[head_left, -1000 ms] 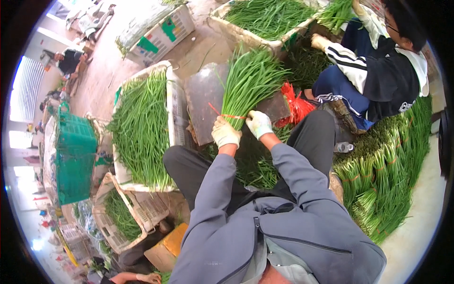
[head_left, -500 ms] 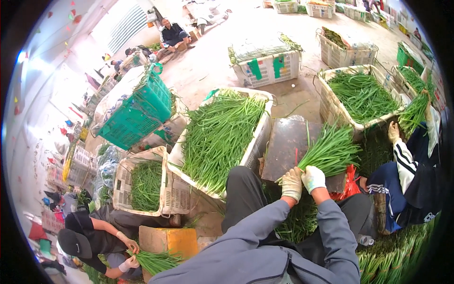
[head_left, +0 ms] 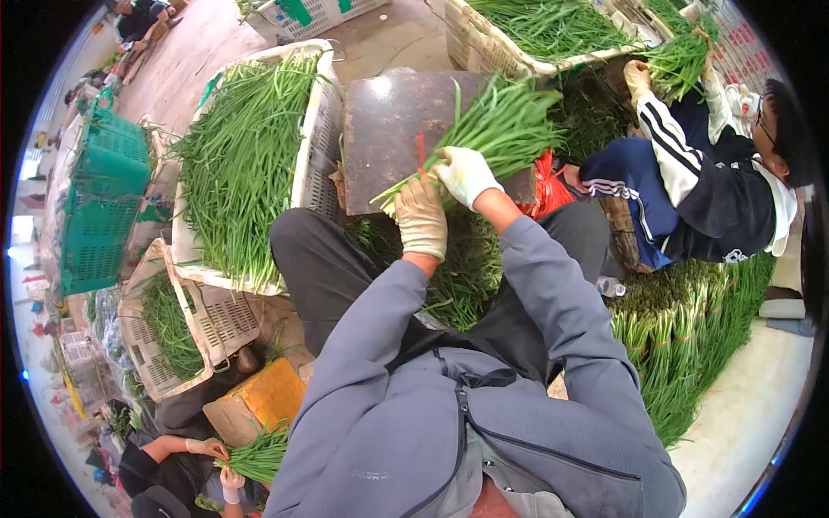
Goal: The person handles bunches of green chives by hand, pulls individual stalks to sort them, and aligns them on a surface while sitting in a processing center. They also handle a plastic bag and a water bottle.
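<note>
A bunch of garlic chives [head_left: 505,129] lies over a dark, flat-topped block [head_left: 393,112] in front of my knees, leaves toward the far right and pale stem ends toward the near left. My gloved left hand [head_left: 420,217] is closed at the bunch near its stem ends. My right hand [head_left: 467,177], in a white glove, wraps the stalks just beside it. A thin red tie [head_left: 420,148] stands up from the bunch by my fingers. How the tie runs beneath my fingers is hidden.
A white crate [head_left: 324,129] of chives stands left of the block, another crate [head_left: 509,60] beyond it. Red plastic strips [head_left: 550,186] hang at the block's right. Tied bundles [head_left: 682,328] stand at right. A co-worker in a striped sleeve [head_left: 673,155] sits close by; another works lower left.
The view has swung down and to the right. Both hands stay at the stem end of the bunch; the left hand now sits lower, its back turned up.
</note>
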Available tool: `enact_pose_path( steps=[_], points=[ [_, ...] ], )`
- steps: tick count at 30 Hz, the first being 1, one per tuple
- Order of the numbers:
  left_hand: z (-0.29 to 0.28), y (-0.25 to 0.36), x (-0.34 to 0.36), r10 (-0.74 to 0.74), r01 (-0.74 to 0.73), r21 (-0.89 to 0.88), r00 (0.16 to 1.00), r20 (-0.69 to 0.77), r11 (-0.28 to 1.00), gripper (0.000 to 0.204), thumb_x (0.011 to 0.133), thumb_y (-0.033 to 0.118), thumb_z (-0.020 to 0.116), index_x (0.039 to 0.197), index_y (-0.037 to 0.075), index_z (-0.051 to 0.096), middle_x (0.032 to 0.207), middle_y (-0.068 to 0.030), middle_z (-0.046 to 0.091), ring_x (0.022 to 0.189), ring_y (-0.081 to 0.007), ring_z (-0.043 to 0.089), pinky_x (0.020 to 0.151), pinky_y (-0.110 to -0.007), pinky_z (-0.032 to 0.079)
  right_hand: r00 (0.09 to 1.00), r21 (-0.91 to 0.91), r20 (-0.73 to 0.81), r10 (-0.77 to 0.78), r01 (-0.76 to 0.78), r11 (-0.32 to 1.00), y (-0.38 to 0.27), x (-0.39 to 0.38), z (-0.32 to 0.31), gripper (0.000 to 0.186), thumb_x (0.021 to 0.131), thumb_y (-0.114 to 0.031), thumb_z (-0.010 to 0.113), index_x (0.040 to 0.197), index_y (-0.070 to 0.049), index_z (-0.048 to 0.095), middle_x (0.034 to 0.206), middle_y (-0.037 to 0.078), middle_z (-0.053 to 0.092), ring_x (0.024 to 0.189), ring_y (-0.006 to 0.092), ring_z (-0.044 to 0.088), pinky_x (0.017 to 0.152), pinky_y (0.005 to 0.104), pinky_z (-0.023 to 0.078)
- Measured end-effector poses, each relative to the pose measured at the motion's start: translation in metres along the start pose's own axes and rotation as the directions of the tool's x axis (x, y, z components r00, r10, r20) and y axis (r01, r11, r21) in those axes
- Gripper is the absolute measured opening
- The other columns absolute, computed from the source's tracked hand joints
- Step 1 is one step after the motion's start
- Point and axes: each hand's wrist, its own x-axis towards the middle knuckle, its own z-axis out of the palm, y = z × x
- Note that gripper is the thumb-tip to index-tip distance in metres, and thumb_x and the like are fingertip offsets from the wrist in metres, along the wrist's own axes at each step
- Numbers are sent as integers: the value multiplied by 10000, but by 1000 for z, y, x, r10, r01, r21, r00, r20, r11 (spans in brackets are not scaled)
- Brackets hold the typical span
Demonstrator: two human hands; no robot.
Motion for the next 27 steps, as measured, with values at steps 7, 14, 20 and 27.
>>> enact_pose_path(
  steps=[7,14,20,27],
  points=[
    [-5,18,-20,42,-42,-1,996,74,999,522,894,146,507,1372,-47,426,1371,-187,443,1298,-349,398,1116,-485,289,995,-97,45,-94,98,990,9,31,22,245,903,-272,607,927,-41,684,883,204,681,886,404,647,782,458,507],
    [-26,15,-15,34,-11,-79,954,299,997,696,834,210,554,1435,-75,347,1458,-232,387,1371,-372,345,1148,-507,231,992,-65,-101,-73,66,996,23,30,5,256,886,-285,580,848,-52,679,905,212,670,902,412,626,808,496,492],
    [-94,18,31,-24,62,-68,890,455,996,1260,588,542,854,1492,-76,231,1499,-229,348,1415,-372,315,1184,-495,201,989,283,-146,-25,66,957,17,23,9,297,847,-300,665,760,-18,691,664,172,634,617,325,601,605,422,462],
    [-58,9,50,-32,161,-181,826,563,970,952,565,459,901,1295,80,421,1175,-111,572,1121,-277,578,959,-412,448,946,807,183,268,-300,509,3,33,31,270,934,-225,582,746,-42,648,624,40,591,459,150,476,442,317,373]
  ],
)
